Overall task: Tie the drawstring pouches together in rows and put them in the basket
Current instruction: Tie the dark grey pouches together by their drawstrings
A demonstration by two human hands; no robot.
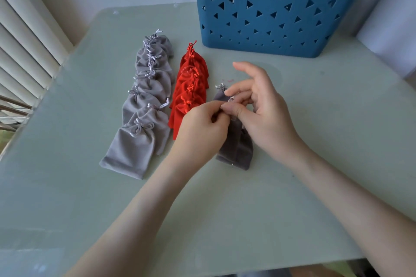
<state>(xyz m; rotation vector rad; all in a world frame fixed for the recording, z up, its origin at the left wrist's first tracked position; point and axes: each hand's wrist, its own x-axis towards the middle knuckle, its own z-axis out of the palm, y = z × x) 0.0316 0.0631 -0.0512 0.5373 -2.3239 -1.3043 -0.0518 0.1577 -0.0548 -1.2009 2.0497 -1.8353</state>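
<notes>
A row of several light grey drawstring pouches [144, 101] lies overlapped on the left of the table. Beside it runs a shorter row of several red pouches [191, 94]. To the right lie darker grey pouches [236, 150], partly under my hands. My left hand [202, 128] pinches a drawstring of the dark grey pouches between thumb and fingers. My right hand [258, 108] pinches the same cord from the other side, its other fingers spread upward. The blue basket [276, 13] with triangular holes stands at the back right.
The pale green table [90, 198] has its front edge near the bottom of the view and its left edge by white window blinds [24, 51]. A white object [391, 40] stands right of the basket.
</notes>
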